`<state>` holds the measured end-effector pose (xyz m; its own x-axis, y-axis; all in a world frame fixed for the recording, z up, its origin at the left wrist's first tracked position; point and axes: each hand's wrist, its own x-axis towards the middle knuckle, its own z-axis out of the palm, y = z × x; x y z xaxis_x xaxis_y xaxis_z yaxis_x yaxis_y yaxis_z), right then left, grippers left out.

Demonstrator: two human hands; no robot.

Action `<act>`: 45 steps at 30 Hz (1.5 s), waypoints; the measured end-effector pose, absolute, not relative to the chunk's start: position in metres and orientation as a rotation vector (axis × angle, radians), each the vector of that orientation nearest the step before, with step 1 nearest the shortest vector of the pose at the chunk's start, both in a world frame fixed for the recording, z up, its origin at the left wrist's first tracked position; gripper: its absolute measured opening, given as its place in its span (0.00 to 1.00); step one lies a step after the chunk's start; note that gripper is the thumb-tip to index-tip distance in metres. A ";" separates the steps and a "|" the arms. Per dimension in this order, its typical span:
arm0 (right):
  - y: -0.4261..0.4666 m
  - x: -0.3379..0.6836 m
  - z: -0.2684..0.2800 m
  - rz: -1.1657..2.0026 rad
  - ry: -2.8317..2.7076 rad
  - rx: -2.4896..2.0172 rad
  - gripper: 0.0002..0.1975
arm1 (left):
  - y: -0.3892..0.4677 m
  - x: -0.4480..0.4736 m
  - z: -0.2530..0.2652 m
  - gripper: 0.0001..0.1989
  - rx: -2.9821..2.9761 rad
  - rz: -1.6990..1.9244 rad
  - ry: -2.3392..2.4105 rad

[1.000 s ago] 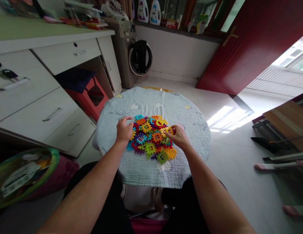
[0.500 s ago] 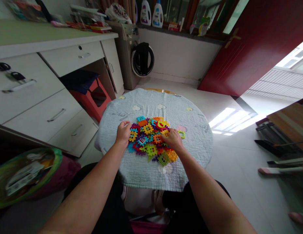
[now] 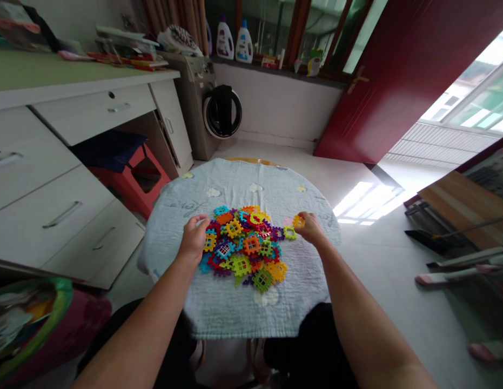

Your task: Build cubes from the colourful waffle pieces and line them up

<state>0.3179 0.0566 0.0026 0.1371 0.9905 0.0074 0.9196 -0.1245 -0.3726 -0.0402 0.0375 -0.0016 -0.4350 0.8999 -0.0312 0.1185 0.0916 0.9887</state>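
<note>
A heap of colourful plastic interlocking building blocks (image 3: pixel 241 265) lies on the cloth-covered round table (image 3: pixel 235 319). My right hand (image 3: pixel 311 229) is off to the right of the heap, thumb and fingers pinching a yellow building block (image 3: pixel 299 221). Just left of that hand, a lime-green square frame block (image 3: pixel 289 233) lies on the cloth beside a purple block (image 3: pixel 277 233). At the heap's left edge rests my left hand (image 3: pixel 194 237), loosely curled with fingers apart, next to a yellow window-shaped block (image 3: pixel 209 241); whether it touches that block is hard to tell.
White drawers (image 3: pixel 85 221) and a red stool (image 3: pixel 148 183) stand on the left, above a lined waste bin (image 3: pixel 85 319). A washing machine (image 3: pixel 198 81) with its door open is at the back. The red door (image 3: pixel 381 81) and a wooden shelf unit (image 3: pixel 462 202) are on the right.
My right hand has moved right, away from the heap, carrying a yellow block. My left hand stays at the heap's left edge. The camera view has shifted slightly.
</note>
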 end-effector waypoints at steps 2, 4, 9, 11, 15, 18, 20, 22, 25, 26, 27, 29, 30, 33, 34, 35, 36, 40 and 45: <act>0.068 0.329 -0.004 0.355 -1.879 -2.182 0.27 | 0.037 -0.041 0.001 0.18 0.940 1.408 1.658; 0.082 0.337 -0.008 0.360 -1.916 -2.220 0.28 | 0.037 -0.042 0.004 0.19 0.893 1.398 1.647; 0.121 0.354 -0.011 0.296 -1.954 -2.283 0.28 | 0.037 -0.044 0.010 0.24 0.777 1.399 1.598; 0.133 0.361 -0.011 0.274 -1.946 -2.295 0.28 | 0.037 -0.044 0.011 0.25 0.741 1.389 1.588; 0.145 0.374 -0.019 0.299 -1.961 -2.294 0.32 | 0.038 -0.046 0.014 0.28 0.682 1.341 1.576; 0.146 0.383 -0.027 0.326 -1.990 -2.281 0.34 | 0.038 -0.048 0.015 0.30 0.662 1.329 1.578; 0.147 0.387 -0.031 0.332 -2.009 -2.274 0.33 | 0.039 -0.048 0.015 0.29 0.665 1.335 1.580; 0.147 0.389 -0.033 0.331 -2.022 -2.271 0.32 | 0.039 -0.048 0.015 0.28 0.674 1.348 1.587; 0.149 0.389 -0.035 0.327 -2.031 -2.275 0.29 | 0.040 -0.048 0.014 0.26 0.674 1.352 1.590; 0.150 0.389 -0.035 0.326 -2.034 -2.277 0.29 | 0.040 -0.048 0.014 0.26 0.675 1.350 1.590; 0.150 0.389 -0.035 0.325 -2.038 -2.278 0.29 | 0.040 -0.047 0.014 0.26 0.677 1.348 1.586; 0.152 0.388 -0.034 0.320 -2.050 -2.281 0.29 | 0.039 -0.047 0.014 0.26 0.688 1.351 1.582; 0.153 0.388 -0.034 0.317 -2.058 -2.283 0.29 | 0.039 -0.047 0.014 0.27 0.697 1.351 1.582; 0.156 0.387 -0.033 0.313 -2.092 -2.285 0.26 | 0.039 -0.046 0.015 0.29 0.717 1.330 1.565; 0.156 0.387 -0.033 0.314 -2.108 -2.282 0.25 | 0.039 -0.047 0.014 0.30 0.722 1.320 1.558; 0.157 0.388 -0.032 0.316 -2.125 -2.279 0.24 | 0.039 -0.047 0.014 0.30 0.725 1.313 1.553; 0.157 0.389 -0.031 0.317 -2.140 -2.275 0.24 | 0.039 -0.047 0.014 0.30 0.727 1.310 1.553; 0.159 0.401 -0.024 0.301 -2.168 -2.279 0.24 | 0.038 -0.046 0.014 0.29 0.731 1.305 1.574; 0.165 0.421 -0.019 0.217 -2.200 -2.310 0.27 | 0.039 -0.046 0.013 0.27 0.747 1.284 1.571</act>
